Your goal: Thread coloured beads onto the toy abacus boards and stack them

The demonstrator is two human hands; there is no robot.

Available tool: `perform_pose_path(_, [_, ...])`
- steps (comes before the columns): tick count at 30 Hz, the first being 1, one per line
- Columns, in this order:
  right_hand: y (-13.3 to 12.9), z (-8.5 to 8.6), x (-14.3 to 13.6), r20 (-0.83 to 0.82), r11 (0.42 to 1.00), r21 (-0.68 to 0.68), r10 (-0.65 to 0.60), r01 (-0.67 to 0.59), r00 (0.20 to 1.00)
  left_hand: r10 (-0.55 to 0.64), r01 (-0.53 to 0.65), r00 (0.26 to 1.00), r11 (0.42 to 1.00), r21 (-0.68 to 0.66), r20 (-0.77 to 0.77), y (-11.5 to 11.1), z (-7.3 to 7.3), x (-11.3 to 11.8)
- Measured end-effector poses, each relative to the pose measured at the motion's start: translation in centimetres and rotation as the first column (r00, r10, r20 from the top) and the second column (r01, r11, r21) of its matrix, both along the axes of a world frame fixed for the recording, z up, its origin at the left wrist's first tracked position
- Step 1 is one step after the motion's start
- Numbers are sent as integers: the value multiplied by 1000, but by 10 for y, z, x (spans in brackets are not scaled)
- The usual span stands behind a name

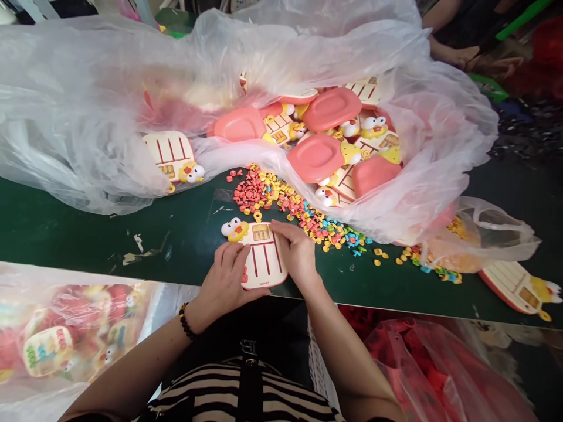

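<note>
A cream-and-red plastic sliding toy (269, 266) with a yellow big-eyed duck head and a small yellow ring lies face up at the table's front edge. It has long slots and a small picture window. My left hand (226, 275) grips its lower left side, thumb along the bottom edge, fingers by some red pieces at the left slot. My right hand (299, 252) holds the right side, fingers reaching to the upper right corner. Just beyond lies a pile of small red, yellow, blue and green plastic pieces (253, 190).
A large clear plastic bag (440, 152) holds several similar toys behind the pile. Single toys lie at left (169, 155) and far right (512, 284) on the green table (101, 234). A bagged batch of toys (48, 351) sits lower left. Another person's hands (461, 55) show upper right.
</note>
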State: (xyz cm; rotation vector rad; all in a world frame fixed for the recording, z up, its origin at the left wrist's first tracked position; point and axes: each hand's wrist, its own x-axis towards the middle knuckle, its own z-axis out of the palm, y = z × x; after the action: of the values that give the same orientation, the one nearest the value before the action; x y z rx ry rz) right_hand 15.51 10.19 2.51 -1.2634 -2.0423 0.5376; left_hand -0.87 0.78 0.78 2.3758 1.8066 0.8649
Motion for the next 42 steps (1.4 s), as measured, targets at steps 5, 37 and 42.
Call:
perform_pose_path(5, [17,5,0,-6,1000,0,28,-28,1000,-3,3,1000,1000,-18,15,0,0,0])
perform_pose_path(37, [38,0,18,414,987,163,-62,-7,908,-91,86,995,991,-102,-42,4,15,-1])
perform_pose_path(42, [34,0,18,412,984,176,-106,35,905,-158,156,987,983,-95,-21,3,10,-2])
